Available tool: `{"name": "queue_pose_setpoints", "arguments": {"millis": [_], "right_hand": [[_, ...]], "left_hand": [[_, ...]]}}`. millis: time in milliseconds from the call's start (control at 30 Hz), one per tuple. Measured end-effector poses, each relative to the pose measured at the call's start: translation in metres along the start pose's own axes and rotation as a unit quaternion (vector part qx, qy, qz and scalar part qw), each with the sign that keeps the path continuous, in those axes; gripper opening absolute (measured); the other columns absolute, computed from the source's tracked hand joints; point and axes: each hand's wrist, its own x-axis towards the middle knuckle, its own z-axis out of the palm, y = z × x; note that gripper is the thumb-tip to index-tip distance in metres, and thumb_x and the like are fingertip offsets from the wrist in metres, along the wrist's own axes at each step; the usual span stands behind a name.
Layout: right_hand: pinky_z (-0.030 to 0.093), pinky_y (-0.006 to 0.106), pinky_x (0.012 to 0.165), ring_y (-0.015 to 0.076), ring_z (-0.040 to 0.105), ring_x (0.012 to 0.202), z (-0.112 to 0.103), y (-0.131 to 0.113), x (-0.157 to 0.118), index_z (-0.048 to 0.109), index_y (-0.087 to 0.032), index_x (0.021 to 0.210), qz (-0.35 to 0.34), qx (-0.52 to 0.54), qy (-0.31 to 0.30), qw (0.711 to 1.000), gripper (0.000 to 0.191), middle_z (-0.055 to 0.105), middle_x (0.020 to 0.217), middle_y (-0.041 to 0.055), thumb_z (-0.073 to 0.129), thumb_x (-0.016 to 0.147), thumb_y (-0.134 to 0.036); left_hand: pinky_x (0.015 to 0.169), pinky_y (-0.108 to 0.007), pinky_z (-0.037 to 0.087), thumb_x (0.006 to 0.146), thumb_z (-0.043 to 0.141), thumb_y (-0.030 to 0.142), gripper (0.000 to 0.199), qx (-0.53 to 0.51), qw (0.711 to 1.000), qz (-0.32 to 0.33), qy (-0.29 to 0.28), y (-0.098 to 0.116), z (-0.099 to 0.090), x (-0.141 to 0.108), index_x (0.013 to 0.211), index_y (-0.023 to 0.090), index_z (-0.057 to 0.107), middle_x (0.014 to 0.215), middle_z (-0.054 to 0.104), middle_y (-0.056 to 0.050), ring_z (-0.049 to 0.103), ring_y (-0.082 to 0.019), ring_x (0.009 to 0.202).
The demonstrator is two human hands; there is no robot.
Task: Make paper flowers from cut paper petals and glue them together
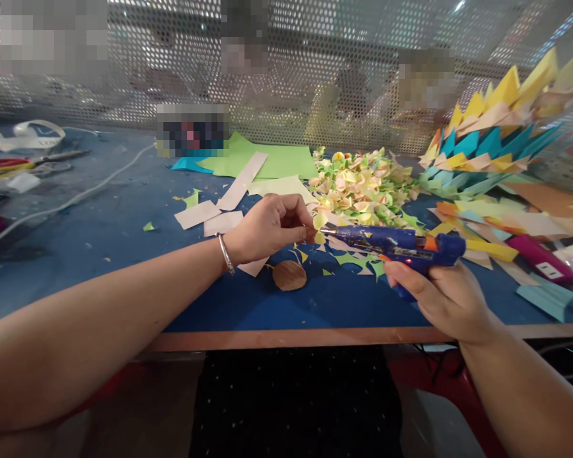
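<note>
My left hand (279,222), with a silver bangle at its wrist, pinches a small yellow paper piece (319,221) between thumb and fingers. My right hand (439,292) is wrapped round the handle of a blue glue gun (386,238). The gun points left, and its metal nozzle meets the yellow piece at my left fingertips. Below my left hand a round brown disc (290,275) lies on the blue table. Behind the gun is a heap of small folded yellow, green and pink paper pieces (363,184).
Green paper sheets (277,160) and pale strips (242,181) lie behind my left hand. Stacked pointed paper rings (491,140) stand at the right, near loose strips and a power strip (542,257). A white cable (83,194) and scissors (9,163) are at the left.
</note>
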Motion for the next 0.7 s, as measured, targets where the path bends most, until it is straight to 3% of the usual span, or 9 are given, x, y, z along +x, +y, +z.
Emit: {"name": "queue_pose_setpoints", "arguments": {"millis": [367, 700], "right_hand": [[0.043, 0.027, 0.055, 0.0136, 0.058, 0.054, 0.0015, 0.0020, -0.0008, 0.057, -0.023, 0.065, -0.003, 0.007, -0.009, 1.000, 0.037, 0.061, 0.059, -0.0010, 0.049, 0.099, -0.035], [0.042, 0.028, 0.052, 0.0144, 0.057, 0.054, 0.0018, 0.0070, -0.0054, 0.057, -0.022, 0.061, 0.077, 0.064, -0.019, 0.995, 0.042, 0.062, 0.060, 0.0003, 0.052, 0.098, -0.043]], "left_hand": [[0.067, -0.022, 0.055, 0.072, 0.069, 0.014, 0.014, 0.001, 1.000, -0.006, -0.002, 0.0021, 0.0009, -0.0007, 0.077, 0.018, 0.057, 0.072, 0.070, 0.001, 0.070, -0.010, 0.071], [0.064, -0.022, 0.055, 0.071, 0.069, 0.015, 0.013, 0.030, 1.000, -0.003, -0.005, 0.0023, 0.0004, -0.0004, 0.076, 0.018, 0.057, 0.069, 0.069, 0.001, 0.069, -0.010, 0.067]]}}
